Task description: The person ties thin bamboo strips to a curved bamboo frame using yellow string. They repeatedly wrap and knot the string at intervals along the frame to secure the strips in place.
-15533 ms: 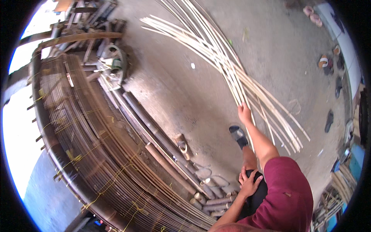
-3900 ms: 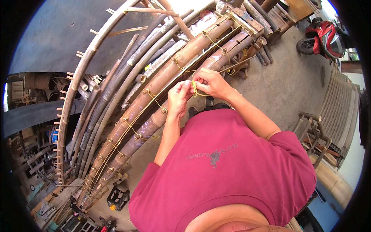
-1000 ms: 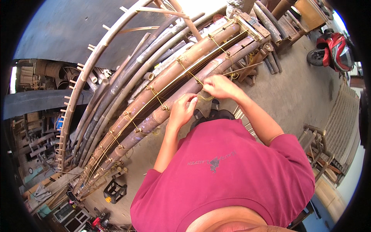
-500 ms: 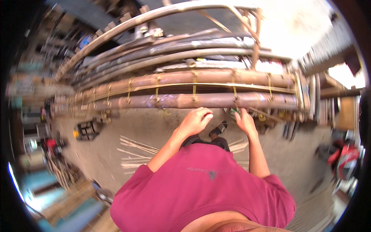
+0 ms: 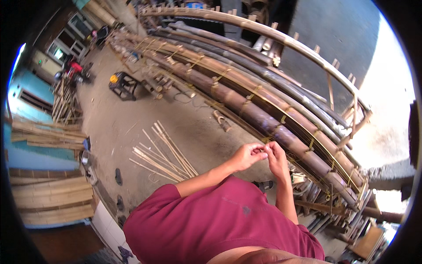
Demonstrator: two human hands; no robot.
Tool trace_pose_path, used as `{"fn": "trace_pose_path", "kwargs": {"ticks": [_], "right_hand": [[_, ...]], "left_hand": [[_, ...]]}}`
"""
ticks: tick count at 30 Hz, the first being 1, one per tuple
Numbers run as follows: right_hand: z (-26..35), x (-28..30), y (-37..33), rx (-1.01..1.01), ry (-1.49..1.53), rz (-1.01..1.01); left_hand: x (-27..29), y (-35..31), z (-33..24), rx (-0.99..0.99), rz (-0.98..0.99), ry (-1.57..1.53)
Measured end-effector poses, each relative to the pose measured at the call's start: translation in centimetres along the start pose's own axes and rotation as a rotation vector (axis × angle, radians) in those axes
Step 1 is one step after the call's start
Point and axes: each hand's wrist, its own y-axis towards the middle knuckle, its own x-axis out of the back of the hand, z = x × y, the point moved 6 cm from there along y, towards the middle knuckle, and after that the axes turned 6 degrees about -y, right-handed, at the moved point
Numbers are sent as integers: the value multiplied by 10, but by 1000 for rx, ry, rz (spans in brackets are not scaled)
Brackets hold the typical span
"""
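Note:
Just before the near bamboo pole (image 5: 258, 115), my left hand (image 5: 247, 157) and my right hand (image 5: 277, 160) meet, their fingertips pinched close together. Whatever lies between the fingers is too small or hidden to make out. The thick brown pole runs diagonally from far left to near right. Beside it lies a second brown bamboo pole (image 5: 281, 105), with thin strips between the two. Yellowish ties (image 5: 214, 86) are wrapped round the poles at intervals.
Pale bamboo strips (image 5: 165, 154) lie fanned on the floor at my left. Farther off stands a black stool (image 5: 124, 86) with a yellow thing on top. More poles (image 5: 233, 46) lie behind the tied pair, under a curved rail (image 5: 281, 33) with pegs. Split bamboo (image 5: 52, 198) is stacked at far left.
The view has turned, so the poles now slant across it instead of lying level. My hands, apart before, have come together with their fingertips nearly touching.

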Motion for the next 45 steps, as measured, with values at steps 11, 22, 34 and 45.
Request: {"fn": "trace_pose_path", "kwargs": {"ticks": [11,22,34,45], "right_hand": [[70,-310,119,-209,470,622],[141,-501,263,-248,794,1206],[155,-588,540,-115,215,945],[127,-660,660,-268,16,708]], "left_hand": [[253,-151,-76,-236,-500,-662],[472,-134,-134,-518,-397,-873],[834,-53,-310,-374,-1139,94],[1288,98,-464,-511,-1168,126]]}}
